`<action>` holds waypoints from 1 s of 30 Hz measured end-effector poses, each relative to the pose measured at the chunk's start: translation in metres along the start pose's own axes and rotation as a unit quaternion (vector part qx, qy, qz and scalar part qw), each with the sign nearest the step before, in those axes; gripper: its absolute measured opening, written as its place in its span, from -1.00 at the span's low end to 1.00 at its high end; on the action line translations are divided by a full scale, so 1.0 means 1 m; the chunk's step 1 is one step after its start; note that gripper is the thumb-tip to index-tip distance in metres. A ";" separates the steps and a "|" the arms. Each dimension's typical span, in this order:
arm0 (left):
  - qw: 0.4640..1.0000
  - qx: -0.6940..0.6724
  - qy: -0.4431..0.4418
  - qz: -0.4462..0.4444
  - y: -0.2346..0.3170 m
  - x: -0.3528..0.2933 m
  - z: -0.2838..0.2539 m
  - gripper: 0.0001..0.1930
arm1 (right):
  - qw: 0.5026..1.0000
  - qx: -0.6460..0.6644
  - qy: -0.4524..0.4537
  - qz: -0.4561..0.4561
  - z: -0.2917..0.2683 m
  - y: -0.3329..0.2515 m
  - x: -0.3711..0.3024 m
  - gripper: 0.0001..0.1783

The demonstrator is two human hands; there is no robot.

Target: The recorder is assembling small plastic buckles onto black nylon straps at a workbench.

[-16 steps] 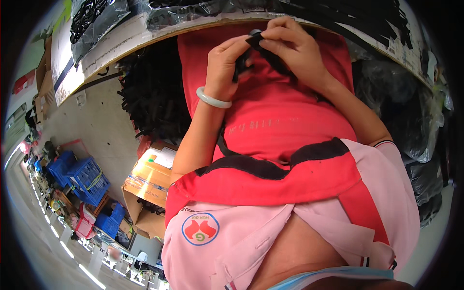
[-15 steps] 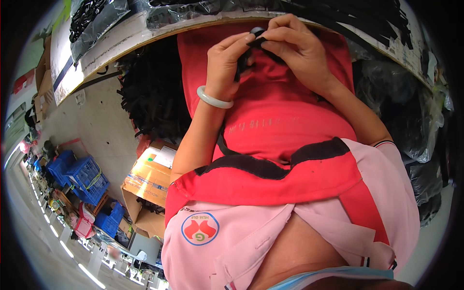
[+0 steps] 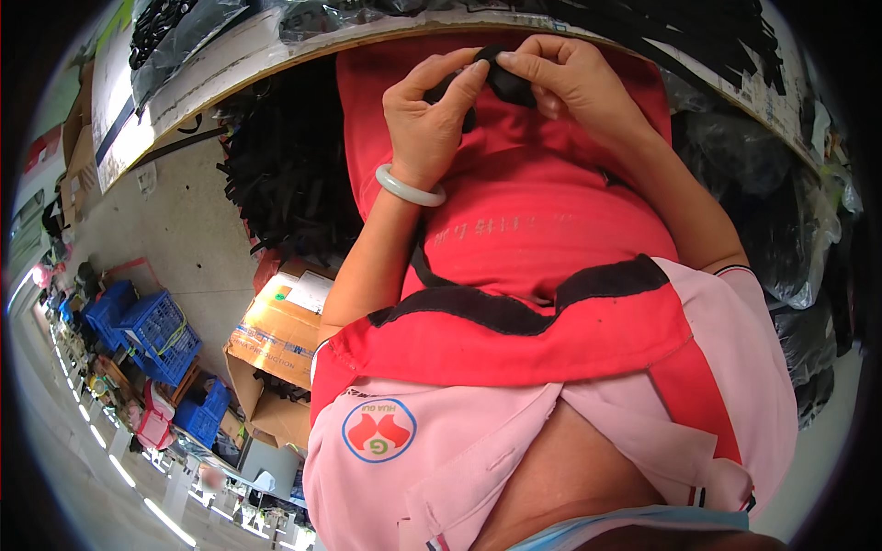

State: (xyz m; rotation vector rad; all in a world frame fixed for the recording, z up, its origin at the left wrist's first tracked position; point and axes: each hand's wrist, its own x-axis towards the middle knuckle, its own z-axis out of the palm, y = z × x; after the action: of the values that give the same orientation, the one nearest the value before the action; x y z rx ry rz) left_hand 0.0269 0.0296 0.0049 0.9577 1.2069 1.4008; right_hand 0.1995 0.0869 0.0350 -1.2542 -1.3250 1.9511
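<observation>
Over the red apron (image 3: 551,174), both hands pinch one black strap (image 3: 511,84) just inside the table edge. My left hand (image 3: 430,115), with a white bangle on its wrist, is closed, thumb and index fingertip gripping the strap's upper end. Part of the black material also shows beneath its fingers. My right hand (image 3: 581,90) is closed too, its thumb and index finger on the strap close to the left fingertips. Between the hands the strap bends into a dark fold. Any small part at the pinch point is too dark to make out.
The table edge (image 3: 276,70) curves beyond my hands, with black strips (image 3: 712,41) and clear plastic bags (image 3: 188,37) on it. A heap of black straps (image 3: 294,174) hangs at left. An open cardboard box (image 3: 276,335), blue crates (image 3: 161,335) and dark plastic bags (image 3: 749,184) stand around.
The right hand has lowered slightly and turned, its fingers now further down along the strap. The left hand has shifted a little left and up, and more of the strap's black fold shows.
</observation>
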 end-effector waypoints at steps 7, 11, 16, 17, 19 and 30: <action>0.999 0.031 -0.014 0.002 0.010 -0.012 -0.025 -0.86 | 0.940 0.218 -0.215 0.148 -0.007 0.010 0.022 -0.74; 0.994 0.047 -0.035 -0.087 0.047 -0.033 -0.053 -0.85 | 0.985 0.073 -0.133 0.079 0.014 0.018 0.041 -0.75; 0.937 0.255 0.237 -0.029 0.083 -0.084 -0.146 -0.81 | 0.994 -0.016 -0.112 0.006 0.033 0.021 0.041 -0.78; 0.915 0.271 0.298 -0.004 0.078 -0.092 -0.166 -0.79 | 0.991 -0.043 -0.123 0.006 0.033 0.023 0.040 -0.79; 0.946 0.107 0.304 -0.007 0.084 -0.103 -0.184 -0.75 | 0.983 -0.089 -0.161 0.012 0.046 0.016 0.036 -0.79; 0.827 -0.532 0.037 -0.177 0.007 -0.041 -0.070 -0.83 | 0.960 -0.188 -0.196 -0.071 0.074 0.016 0.017 -0.79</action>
State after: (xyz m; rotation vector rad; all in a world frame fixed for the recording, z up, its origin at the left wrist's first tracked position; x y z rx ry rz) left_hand -0.0350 -0.0232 0.0005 -0.1120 0.4302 1.4880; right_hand 0.1282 0.0586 0.0222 -0.9141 -2.0028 1.9699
